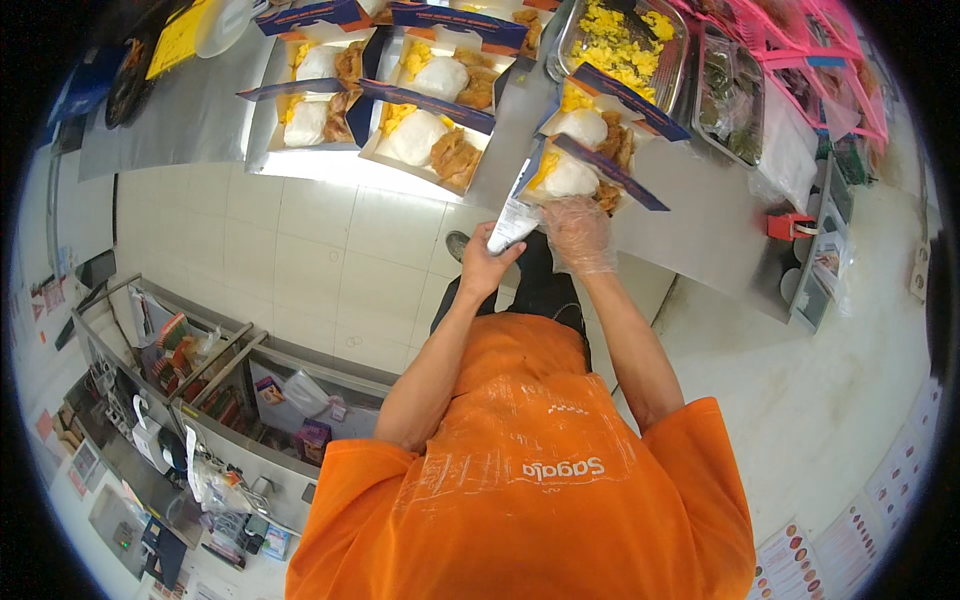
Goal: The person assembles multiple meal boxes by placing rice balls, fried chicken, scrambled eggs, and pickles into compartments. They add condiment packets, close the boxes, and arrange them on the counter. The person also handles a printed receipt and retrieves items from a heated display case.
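Gripping a small clear bag (514, 222), the left hand (487, 262) has fingers clamped on it, while the gloved right hand (578, 235) touches the nearest meal box (585, 170) on the steel counter (690, 220), fingers spread.

Bright, even indoor light through a heavy fisheye

Light falls from overhead; the pale tiled floor (330, 250) below me glares white near the grey steel desk (690, 220). Shadows stay soft. Straight edges bow toward the black circular rim, where detail smears. My clear plastic glove (578, 235) catches faint sheen; the centre is sharp.
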Demonstrator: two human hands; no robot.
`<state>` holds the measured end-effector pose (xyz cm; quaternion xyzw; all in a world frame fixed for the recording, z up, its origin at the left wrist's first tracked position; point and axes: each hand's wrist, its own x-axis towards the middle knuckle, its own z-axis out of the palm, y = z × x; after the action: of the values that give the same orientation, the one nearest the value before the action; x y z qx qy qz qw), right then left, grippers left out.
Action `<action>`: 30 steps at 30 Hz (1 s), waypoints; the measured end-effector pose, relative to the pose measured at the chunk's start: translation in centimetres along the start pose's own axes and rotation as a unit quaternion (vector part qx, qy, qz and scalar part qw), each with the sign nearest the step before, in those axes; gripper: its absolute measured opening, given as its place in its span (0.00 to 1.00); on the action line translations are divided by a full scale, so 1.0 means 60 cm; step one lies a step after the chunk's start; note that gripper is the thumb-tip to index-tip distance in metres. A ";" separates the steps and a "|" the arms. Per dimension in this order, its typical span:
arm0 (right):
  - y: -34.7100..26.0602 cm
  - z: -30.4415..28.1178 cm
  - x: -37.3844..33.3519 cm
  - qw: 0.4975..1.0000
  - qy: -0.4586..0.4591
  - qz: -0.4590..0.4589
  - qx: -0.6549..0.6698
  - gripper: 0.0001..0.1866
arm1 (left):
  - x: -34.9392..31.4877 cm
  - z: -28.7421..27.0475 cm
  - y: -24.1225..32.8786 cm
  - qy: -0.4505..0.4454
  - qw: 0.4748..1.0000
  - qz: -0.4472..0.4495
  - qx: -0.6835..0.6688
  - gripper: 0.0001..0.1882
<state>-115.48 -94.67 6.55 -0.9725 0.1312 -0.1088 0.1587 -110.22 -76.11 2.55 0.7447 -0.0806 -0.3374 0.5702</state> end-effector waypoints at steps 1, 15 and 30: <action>0.001 0.000 -0.002 1.000 0.005 0.006 0.010 0.07 | -0.002 0.001 0.006 -0.030 0.999 -0.042 -0.015 0.27; 0.067 -0.196 -0.037 0.990 0.012 -0.051 0.131 0.17 | -0.083 -0.049 -0.028 0.046 0.957 -0.254 -0.129 0.19; 0.773 -0.163 0.143 0.976 0.029 0.212 0.033 0.25 | -0.190 -0.011 0.056 0.122 0.949 -0.258 0.134 0.11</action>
<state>-120.10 -142.34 1.45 -0.9134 0.3350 -0.1050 0.2063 -117.58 -70.97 10.35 0.8449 0.1399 -0.3657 0.3644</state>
